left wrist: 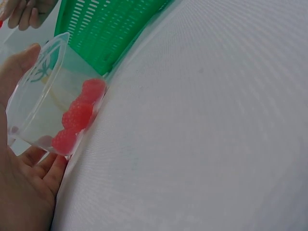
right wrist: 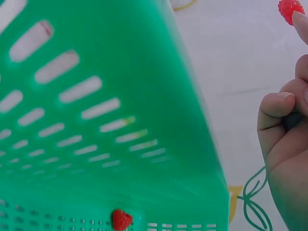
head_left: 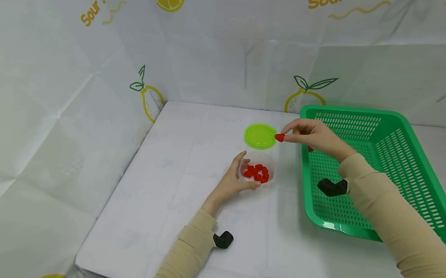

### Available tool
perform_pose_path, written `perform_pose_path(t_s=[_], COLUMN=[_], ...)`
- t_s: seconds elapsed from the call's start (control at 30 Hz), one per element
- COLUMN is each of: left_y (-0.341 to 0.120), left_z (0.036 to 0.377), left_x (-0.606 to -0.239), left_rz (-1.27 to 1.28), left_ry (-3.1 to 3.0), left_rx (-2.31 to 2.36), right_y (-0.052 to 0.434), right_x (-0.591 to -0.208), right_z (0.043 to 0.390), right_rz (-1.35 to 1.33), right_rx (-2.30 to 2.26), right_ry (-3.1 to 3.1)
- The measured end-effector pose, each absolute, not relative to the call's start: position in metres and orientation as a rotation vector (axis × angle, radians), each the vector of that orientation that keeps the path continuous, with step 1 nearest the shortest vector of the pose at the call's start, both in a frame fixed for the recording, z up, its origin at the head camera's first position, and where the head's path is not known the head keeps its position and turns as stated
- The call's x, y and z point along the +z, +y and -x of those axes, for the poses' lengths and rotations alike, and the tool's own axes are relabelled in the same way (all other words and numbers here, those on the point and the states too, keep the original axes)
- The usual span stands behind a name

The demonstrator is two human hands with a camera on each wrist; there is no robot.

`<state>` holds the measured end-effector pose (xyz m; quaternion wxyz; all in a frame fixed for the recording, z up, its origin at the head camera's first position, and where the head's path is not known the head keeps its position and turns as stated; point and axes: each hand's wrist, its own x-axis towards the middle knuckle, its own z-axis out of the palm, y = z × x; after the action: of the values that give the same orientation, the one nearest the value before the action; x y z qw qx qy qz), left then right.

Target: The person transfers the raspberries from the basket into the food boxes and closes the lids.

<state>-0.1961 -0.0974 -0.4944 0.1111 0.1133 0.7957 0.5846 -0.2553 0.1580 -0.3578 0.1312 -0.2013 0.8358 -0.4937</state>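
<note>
In the right wrist view, the right hand (right wrist: 288,144) is cut off by the right edge, and the raspberry (right wrist: 290,9) it pinches is clipped by the top edge. In the left wrist view, the left hand (left wrist: 24,192) is cut by the left and bottom edges, and the clear container (left wrist: 33,110) it holds hides part of its fingers. In the head view, the right hand (head_left: 317,137) covers most of a red berry (head_left: 310,148) inside the green basket (head_left: 422,146).

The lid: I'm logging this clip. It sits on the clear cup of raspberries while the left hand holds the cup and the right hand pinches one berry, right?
Not quite. The head view shows the green lid lying on the table behind the clear cup, which is open. The left hand holds the cup; the right hand pinches one raspberry.
</note>
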Motion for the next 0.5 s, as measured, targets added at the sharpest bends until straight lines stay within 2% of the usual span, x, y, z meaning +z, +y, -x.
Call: perform_pose_path(t_s=[0.5], left_y=[-0.097], left_z=[0.196], left_x=[-0.496], left_rz=[-0.316], left_ry=[2.32], left_rx=[1.731], right_y=[0.135], right_x=[-0.371], right_z=[0.258], right_rz=[0.804], right_rx=[-1.262], right_ry=[2.38])
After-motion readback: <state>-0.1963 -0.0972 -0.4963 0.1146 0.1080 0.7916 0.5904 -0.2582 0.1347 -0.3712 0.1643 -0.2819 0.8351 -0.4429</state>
